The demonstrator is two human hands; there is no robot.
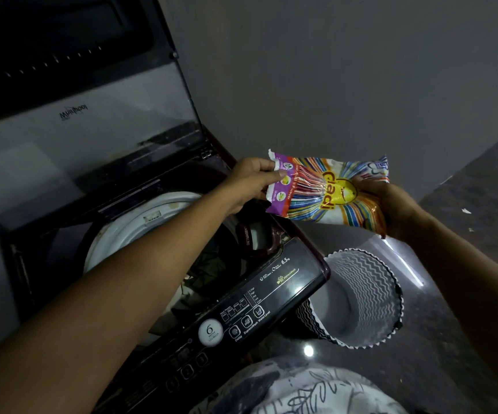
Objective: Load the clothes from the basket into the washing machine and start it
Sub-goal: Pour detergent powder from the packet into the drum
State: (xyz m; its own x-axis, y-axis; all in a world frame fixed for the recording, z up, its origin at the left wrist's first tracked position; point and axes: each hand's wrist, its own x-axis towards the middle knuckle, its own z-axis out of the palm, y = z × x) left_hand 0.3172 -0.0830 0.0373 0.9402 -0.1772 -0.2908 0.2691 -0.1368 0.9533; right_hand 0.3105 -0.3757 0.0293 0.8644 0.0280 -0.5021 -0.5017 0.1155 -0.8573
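A colourful striped detergent packet is held sideways above the right rear corner of the top-loading washing machine. My left hand pinches its torn purple end, and my right hand grips its other end from below. The machine's lid stands raised. Dark clothes lie inside the white-rimmed drum. A pulled-out detergent drawer sits just under the packet's open end. The basket, with a zigzag pattern, stands on the floor to the right and looks empty.
The dark control panel with a round white knob and several buttons runs along the machine's front. A grey wall rises behind. Dark glossy floor surrounds the basket. My patterned garment fills the bottom edge.
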